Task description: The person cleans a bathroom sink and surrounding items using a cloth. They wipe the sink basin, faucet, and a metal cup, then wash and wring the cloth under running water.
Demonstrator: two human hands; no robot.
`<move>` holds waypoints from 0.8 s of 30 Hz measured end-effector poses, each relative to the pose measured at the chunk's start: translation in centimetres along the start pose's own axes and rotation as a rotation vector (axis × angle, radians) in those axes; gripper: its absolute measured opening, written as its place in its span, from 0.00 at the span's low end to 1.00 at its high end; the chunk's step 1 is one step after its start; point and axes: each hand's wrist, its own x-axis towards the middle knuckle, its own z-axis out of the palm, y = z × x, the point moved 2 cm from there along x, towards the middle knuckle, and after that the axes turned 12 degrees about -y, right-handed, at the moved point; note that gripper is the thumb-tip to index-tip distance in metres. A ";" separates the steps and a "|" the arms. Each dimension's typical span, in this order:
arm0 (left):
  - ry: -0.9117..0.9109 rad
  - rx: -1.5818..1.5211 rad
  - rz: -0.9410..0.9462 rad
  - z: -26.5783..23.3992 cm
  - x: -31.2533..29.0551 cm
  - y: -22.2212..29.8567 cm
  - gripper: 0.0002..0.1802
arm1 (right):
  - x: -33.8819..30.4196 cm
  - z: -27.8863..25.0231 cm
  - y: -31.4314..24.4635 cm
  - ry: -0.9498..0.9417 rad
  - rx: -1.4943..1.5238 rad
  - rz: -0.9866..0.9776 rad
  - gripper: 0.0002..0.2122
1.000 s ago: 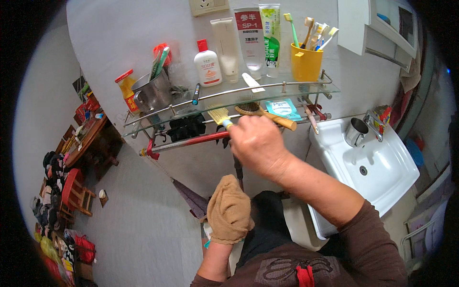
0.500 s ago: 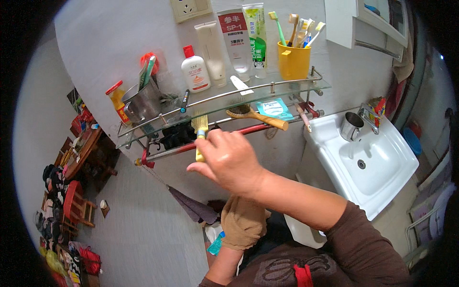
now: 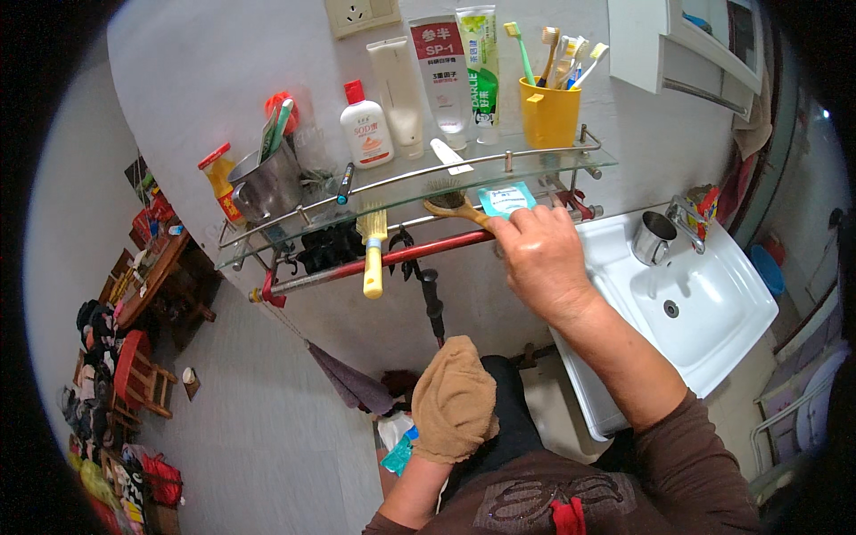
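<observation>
My right hand (image 3: 546, 259) is closed over the handle end of a wooden hairbrush (image 3: 459, 209) on the lower level of the glass wall shelf (image 3: 419, 178). The fingers hide the end of that handle. Just behind them lies a light-blue packet (image 3: 506, 200). A yellow-handled brush (image 3: 374, 259) rests farther left, its handle sticking out over the red and metal rail (image 3: 410, 254). Low in front of me, a brown cloth (image 3: 455, 397) covers my left hand (image 3: 453, 419) down to the wrist, so its fingers are hidden.
The upper shelf carries a metal mug (image 3: 269, 183), a white bottle (image 3: 364, 134), several tubes and a yellow cup (image 3: 547, 116) of toothbrushes. A white sink (image 3: 713, 330) with a metal cup (image 3: 654, 237) stands at right. A grey towel (image 3: 352, 379) hangs below the rail.
My right hand has let go of the yellow-handled brush, leaving it on the shelf, and moved right to the hairbrush handle. My left hand in the cloth has barely shifted.
</observation>
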 end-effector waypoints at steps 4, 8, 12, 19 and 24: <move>0.012 -0.126 -0.002 0.0 0.4 1.8 0.31 | 0.5 -0.7 -2.8 0.067 0.100 -0.082 0.14; -0.061 0.355 0.114 -0.2 1.1 4.0 0.28 | 1.2 -0.7 -7.0 0.193 0.190 -0.189 0.04; -0.083 0.698 0.183 0.2 2.3 5.7 0.25 | 1.9 -0.4 -9.1 0.182 0.297 -0.204 0.18; -0.002 0.373 0.220 -0.2 1.6 4.9 0.25 | 0.2 -0.8 -5.6 0.089 0.314 -0.145 0.34; -0.143 -0.108 -0.095 1.6 1.2 1.2 0.28 | -0.6 1.1 0.1 -0.064 -0.003 0.098 0.31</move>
